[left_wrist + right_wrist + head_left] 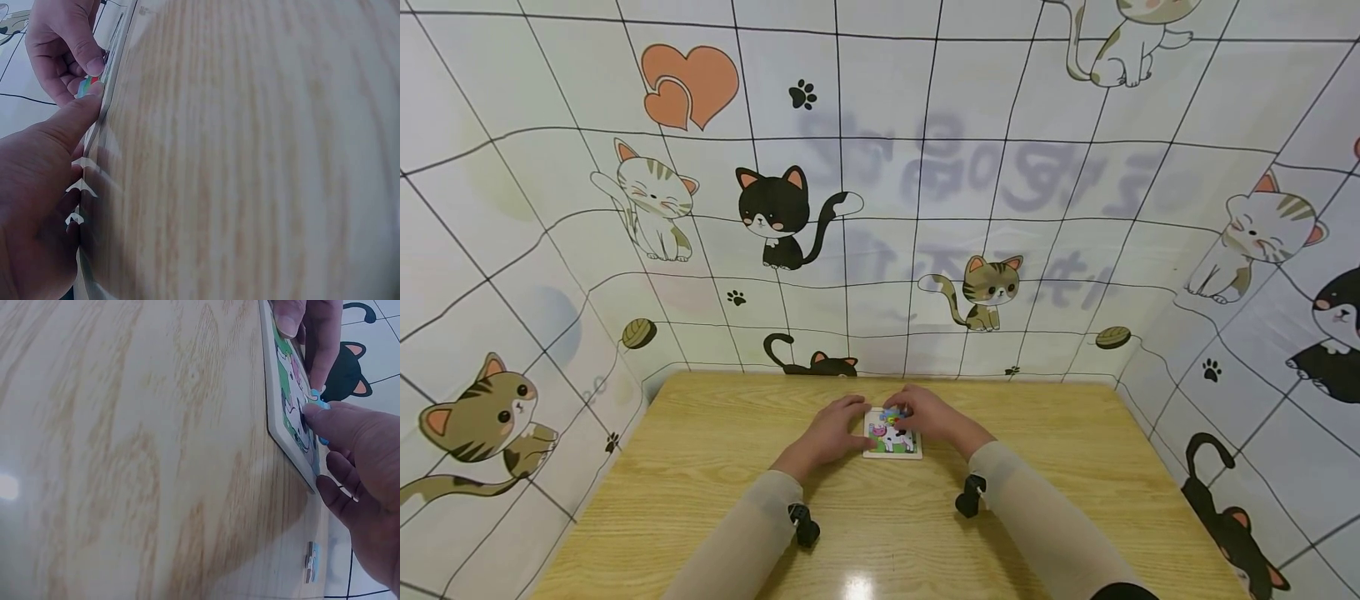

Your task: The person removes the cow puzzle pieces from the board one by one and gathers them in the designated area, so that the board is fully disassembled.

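Pale, glossy wood grain covers the table (715,500), where a flat, square puzzle board (893,456) printed with a cow lies near the far edge. Only the right wrist view shows a small, blue-faced loose piece (313,561) on the tabletop, apart from the board. Thumb against fingers, the right hand (928,414) pinches a blue piece (316,396) over the board. Thumb and fingers wide apart, the left hand (829,432) touches the board's left side.

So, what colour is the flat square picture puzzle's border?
The border is pale cream, clearest in the right wrist view.
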The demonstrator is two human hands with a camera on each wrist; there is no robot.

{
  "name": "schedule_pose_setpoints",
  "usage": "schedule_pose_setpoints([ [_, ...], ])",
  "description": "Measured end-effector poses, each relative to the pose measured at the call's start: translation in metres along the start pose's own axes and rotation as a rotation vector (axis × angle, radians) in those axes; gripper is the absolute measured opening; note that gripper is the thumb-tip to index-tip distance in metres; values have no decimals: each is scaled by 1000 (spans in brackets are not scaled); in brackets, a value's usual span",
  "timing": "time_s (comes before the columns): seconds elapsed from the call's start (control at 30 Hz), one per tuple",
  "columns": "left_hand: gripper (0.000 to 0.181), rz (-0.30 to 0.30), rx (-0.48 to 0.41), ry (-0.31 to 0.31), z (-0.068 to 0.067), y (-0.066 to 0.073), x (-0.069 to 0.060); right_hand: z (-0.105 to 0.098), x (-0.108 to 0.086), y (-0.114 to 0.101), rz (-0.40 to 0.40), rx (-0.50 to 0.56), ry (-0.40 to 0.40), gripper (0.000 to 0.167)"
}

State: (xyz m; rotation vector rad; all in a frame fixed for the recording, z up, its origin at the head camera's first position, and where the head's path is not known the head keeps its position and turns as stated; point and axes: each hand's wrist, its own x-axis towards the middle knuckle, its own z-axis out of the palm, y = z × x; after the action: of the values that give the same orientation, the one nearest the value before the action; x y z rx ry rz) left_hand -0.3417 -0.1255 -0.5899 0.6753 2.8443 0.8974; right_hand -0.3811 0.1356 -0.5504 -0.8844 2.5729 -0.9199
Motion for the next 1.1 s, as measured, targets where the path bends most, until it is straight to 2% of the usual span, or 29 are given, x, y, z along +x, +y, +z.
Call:
schedule_pose_setpoints([
  [0.27, 78, -6, 16, -9, -3, 5, -3, 3, 1, 4, -29, -19, 30, 33],
  [0.7, 82, 2, -47, 12, 5, -9, 2, 6, -1, 12, -48, 11, 35, 35],
  [0.87, 82, 8, -55, 21, 6, -10, 2, 6, -1, 11, -69, 20, 23, 36],
  [1.1, 82, -2, -50, 17, 6, -9, 3, 5, -1, 10, -40, 36, 12, 35],
])
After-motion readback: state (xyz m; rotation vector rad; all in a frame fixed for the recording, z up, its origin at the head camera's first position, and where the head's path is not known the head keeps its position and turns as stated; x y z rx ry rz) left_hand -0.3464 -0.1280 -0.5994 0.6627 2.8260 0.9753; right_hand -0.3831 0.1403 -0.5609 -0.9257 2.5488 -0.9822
